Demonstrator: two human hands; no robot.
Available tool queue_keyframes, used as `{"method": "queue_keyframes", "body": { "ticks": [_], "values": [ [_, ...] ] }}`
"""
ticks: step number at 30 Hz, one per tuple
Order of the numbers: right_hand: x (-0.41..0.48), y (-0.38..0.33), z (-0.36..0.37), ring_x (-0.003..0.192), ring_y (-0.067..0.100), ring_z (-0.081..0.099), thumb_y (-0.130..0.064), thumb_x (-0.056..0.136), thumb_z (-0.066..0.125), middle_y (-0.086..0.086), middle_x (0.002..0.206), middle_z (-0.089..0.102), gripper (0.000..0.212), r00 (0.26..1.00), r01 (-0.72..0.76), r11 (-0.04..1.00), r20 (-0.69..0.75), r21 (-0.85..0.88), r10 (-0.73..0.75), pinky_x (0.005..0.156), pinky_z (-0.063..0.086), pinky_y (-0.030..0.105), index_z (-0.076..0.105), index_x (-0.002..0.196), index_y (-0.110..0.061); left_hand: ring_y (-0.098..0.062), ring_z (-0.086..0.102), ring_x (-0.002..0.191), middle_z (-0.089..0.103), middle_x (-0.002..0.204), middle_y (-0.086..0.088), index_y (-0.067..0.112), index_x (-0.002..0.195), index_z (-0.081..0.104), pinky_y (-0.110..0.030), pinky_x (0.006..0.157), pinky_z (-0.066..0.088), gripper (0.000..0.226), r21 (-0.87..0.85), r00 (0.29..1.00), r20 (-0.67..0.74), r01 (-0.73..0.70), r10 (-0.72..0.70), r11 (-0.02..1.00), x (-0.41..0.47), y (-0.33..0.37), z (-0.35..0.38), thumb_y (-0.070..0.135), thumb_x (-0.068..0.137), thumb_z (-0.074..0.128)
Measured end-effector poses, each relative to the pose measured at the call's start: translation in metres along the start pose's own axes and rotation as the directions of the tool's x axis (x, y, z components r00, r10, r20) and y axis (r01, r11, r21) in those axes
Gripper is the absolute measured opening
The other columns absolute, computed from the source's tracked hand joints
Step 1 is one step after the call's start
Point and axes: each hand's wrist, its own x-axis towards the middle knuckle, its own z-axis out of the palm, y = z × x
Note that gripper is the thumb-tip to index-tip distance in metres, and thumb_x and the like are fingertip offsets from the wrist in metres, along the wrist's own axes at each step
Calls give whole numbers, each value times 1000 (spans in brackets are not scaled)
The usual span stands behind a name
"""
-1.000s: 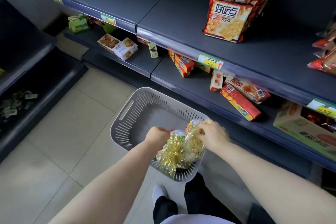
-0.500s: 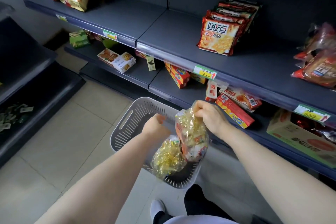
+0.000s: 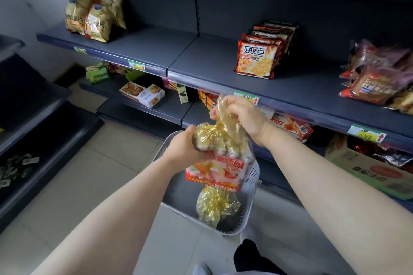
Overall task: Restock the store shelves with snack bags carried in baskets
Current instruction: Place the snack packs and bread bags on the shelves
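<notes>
A clear snack bag (image 3: pixel 218 161) with gold-wrapped pieces and a red and orange label hangs above the grey basket (image 3: pixel 251 210). My right hand (image 3: pixel 242 116) pinches its crinkled top, level with the front edge of the middle shelf (image 3: pixel 201 58). My left hand (image 3: pixel 184 148) grips the bag's upper left side. A second gold-filled clear bag (image 3: pixel 215 206) lies in the basket on the floor, partly hidden under the lifted bag.
On the middle shelf stand orange biscuit packs (image 3: pixel 257 59), dark red bags (image 3: pixel 377 78) at right and yellow chip bags (image 3: pixel 93 15) at left, with bare shelf between. Boxes (image 3: pixel 143 94) sit on the lower shelf. A dark low rack (image 3: pixel 33 118) stands left.
Both hands have lifted one snack bag up out of the basket toward the middle shelf's edge. The other bag has dropped back into the basket. My view has tilted upward.
</notes>
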Motion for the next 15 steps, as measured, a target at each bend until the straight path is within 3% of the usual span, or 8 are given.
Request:
{"method": "queue_keyframes", "body": {
  "ticks": [3,4,6,8,10,12,15],
  "values": [
    [2,15,4,96,12,64,-18,90,52,1,104,69,14,974,8,979,-224,206,39,81,48,25,63,95,-24,-4,61,84,63,91,18,34,97,51,-25,68,50,63,-153,971,-179,131,-158,979,-10,-12,-2,45,51,93],
    [3,29,5,95,11,65,-19,89,51,-2,102,70,14,942,-23,980,-325,196,87,82,48,28,61,93,-28,-3,60,82,63,90,17,34,95,50,-25,64,49,61,-199,946,-234,178,-223,964,-13,-16,-4,46,52,92],
    [2,63,9,94,15,67,-14,88,48,-8,95,71,20,892,-173,985,-425,-7,153,82,49,35,58,86,-31,-1,60,78,61,87,17,35,91,48,-21,56,45,57,-281,886,-311,258,-342,924,-18,-25,-8,48,55,90],
    [-4,100,18,100,19,64,-16,88,50,-7,103,70,20,917,-369,871,-279,-323,285,84,50,34,61,91,-32,-1,61,76,60,86,18,36,90,46,-20,53,44,57,-347,837,-339,312,-429,884,-22,-33,-12,47,56,90],
    [-14,134,35,110,23,60,-20,89,55,1,120,66,23,857,-481,712,-104,-512,504,89,49,32,65,109,-28,-2,61,76,60,86,16,33,92,47,-21,53,45,57,-373,806,-357,341,-473,863,-24,-41,-13,47,57,90],
    [-28,160,54,116,28,58,-30,91,60,8,129,60,39,763,-548,586,-69,-597,643,95,48,36,57,128,-18,-5,62,77,60,87,15,30,95,49,-27,59,52,58,-375,777,-383,364,-500,853,-25,-49,-13,46,57,90],
    [-47,185,75,123,30,53,-40,92,59,10,135,55,57,701,-525,440,-78,-728,709,101,45,37,42,139,-13,-9,64,80,61,88,13,27,96,51,-35,69,58,58,-390,735,-407,396,-542,831,-27,-60,-13,46,57,90]
  ]
}}
